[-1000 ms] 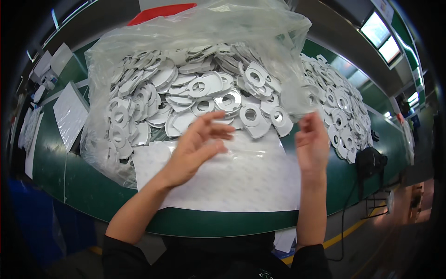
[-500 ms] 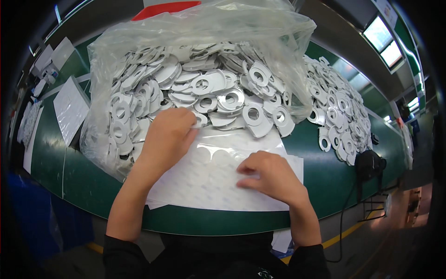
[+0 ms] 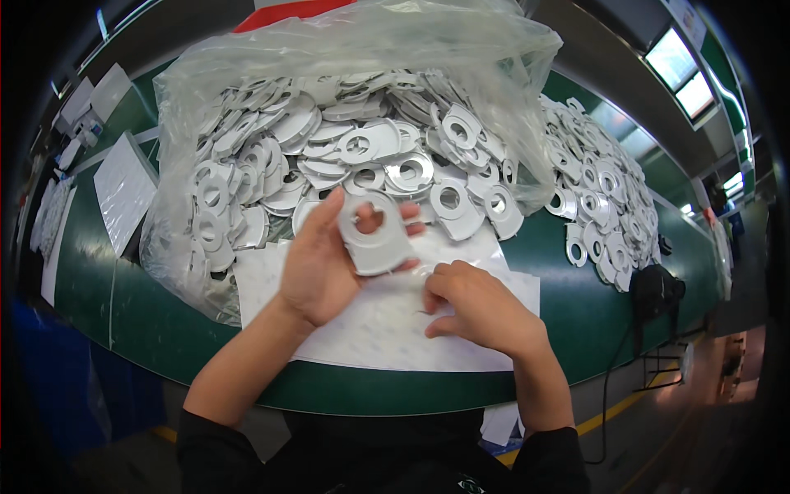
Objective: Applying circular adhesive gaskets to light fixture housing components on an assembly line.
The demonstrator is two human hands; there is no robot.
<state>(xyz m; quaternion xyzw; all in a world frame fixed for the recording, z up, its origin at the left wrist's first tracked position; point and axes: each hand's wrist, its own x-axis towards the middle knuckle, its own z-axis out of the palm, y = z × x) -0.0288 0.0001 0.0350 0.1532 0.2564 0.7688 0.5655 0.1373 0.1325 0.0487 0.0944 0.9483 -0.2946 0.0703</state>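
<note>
Over the white sheets, my left hand (image 3: 321,276) is turned palm up and holds a flat light-grey plastic part (image 3: 377,253) with a round hole. Its thumb rests along the part's left edge, and fingertips show through the hole and past the right side. To the right, my right hand (image 3: 477,306) hovers low over the glossy white sheet (image 3: 387,333), fingers curled, thumb and index finger apart. Nothing plain to see lies between them. Beyond both hands, a heap of similar grey parts (image 3: 358,148) spills from a large clear plastic bag (image 3: 370,51).
A second pile of grey parts (image 3: 605,198) lies on the green table (image 3: 362,391) at the right, near a black object (image 3: 656,290) with a cable. A plastic-wrapped white stack (image 3: 125,193) stands at the left. Behind the bag is a red bin (image 3: 292,13).
My left hand has picked a part from the heap, drawn it back toward me and turned palm up. My right hand has barely moved.
</note>
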